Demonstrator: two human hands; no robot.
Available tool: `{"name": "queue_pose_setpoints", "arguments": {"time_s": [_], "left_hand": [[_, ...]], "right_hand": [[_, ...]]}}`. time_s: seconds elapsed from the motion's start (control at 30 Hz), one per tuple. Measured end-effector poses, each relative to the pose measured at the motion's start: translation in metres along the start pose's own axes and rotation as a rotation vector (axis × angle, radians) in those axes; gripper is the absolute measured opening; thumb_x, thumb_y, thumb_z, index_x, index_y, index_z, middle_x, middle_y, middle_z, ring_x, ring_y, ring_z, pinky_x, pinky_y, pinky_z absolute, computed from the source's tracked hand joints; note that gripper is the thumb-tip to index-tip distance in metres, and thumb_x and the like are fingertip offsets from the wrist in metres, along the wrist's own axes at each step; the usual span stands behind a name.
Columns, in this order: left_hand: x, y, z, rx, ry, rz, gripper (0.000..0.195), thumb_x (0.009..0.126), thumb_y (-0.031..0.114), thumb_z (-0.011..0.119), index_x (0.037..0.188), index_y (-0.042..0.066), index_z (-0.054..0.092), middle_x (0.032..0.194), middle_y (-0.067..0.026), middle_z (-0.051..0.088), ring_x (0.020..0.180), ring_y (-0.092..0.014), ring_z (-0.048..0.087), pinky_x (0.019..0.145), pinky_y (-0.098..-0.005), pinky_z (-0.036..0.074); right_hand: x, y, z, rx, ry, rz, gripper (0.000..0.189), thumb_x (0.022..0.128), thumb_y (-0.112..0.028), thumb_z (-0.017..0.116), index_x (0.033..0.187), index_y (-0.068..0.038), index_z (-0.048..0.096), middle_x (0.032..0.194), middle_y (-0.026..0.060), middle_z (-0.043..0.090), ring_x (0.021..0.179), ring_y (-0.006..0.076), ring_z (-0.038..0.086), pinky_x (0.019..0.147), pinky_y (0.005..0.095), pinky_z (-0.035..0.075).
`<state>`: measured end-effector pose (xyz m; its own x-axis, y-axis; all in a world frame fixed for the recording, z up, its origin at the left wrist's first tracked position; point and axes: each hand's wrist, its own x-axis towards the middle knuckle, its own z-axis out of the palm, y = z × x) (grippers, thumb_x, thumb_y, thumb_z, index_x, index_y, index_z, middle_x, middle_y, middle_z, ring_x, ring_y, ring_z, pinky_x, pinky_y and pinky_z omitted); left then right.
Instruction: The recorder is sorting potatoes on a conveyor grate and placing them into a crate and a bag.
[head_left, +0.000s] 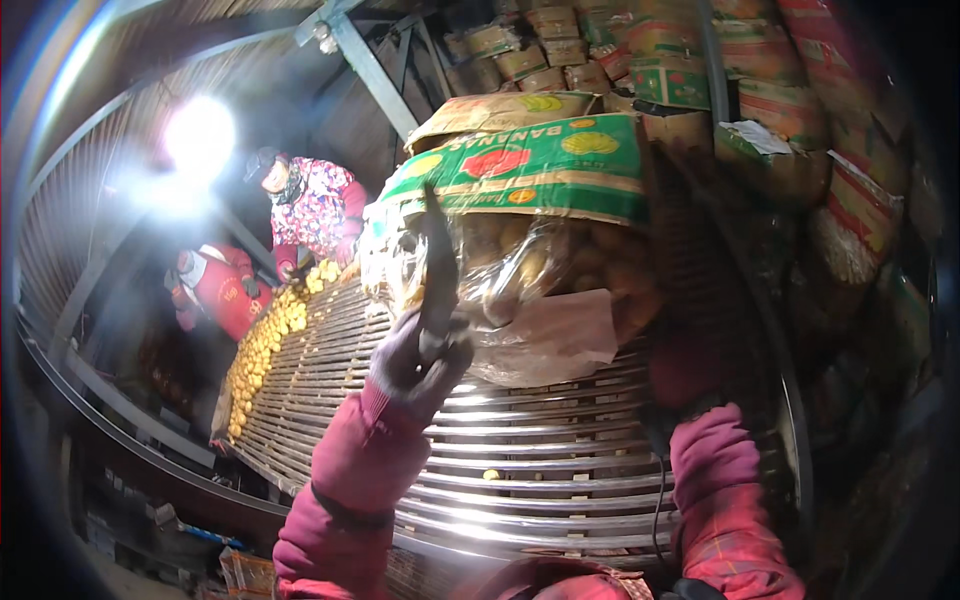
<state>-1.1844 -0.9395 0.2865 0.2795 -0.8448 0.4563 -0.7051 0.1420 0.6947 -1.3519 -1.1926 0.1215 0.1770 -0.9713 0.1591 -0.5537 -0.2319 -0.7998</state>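
My left hand (427, 352), in a dark knit glove, is closed on the handle of a knife (439, 262), its dark blade pointing up. Just beyond it a cardboard banana box (517, 169), green and printed, lies tilted with clear plastic film (525, 259) hanging from it. Round yellowish produce, like potatoes or fruit, shows behind the film. A pale sheet (555, 334) hangs below onto a roller conveyor (540, 450). My right hand (686, 375) is in deep shadow at the box's right side; its fingers cannot be made out.
A row of yellow produce (262, 345) lies along the conveyor's far left end. Two people, one in a patterned jacket (311, 199), one in a red apron (229, 292), are beside it. Stacked cardboard boxes (671, 81) fill the back right. A metal post (712, 67) stands among them.
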Motion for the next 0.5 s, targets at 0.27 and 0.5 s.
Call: {"name": "queue_pose_setpoints", "arguments": {"time_s": [0.27,0.5], "left_hand": [[0.084,0.029,0.066,-0.405,-0.189,-0.129,0.028,0.091,0.02,0.063,0.115,0.007,0.057,0.084,-0.003,0.06,0.068,-0.012,0.058,0.061,-0.0273,0.047],[0.111,0.01,0.065,-0.468,-0.218,-0.098,0.037,0.092,0.018,0.063,0.124,0.001,0.055,0.087,-0.0049,0.064,0.074,-0.012,0.06,0.063,-0.0262,0.049]], "right_hand": [[-0.003,0.0,-0.003,0.006,0.017,-0.016,0.032,0.095,-0.03,0.053,0.118,-0.008,0.056,0.101,0.0071,0.064,0.084,0.0225,0.063,0.073,0.0358,0.052],[-0.002,-0.003,-0.001,-0.022,0.037,-0.042,0.031,0.094,-0.029,0.054,0.115,-0.008,0.057,0.099,0.0074,0.064,0.082,0.0234,0.063,0.072,0.0366,0.052]]}}
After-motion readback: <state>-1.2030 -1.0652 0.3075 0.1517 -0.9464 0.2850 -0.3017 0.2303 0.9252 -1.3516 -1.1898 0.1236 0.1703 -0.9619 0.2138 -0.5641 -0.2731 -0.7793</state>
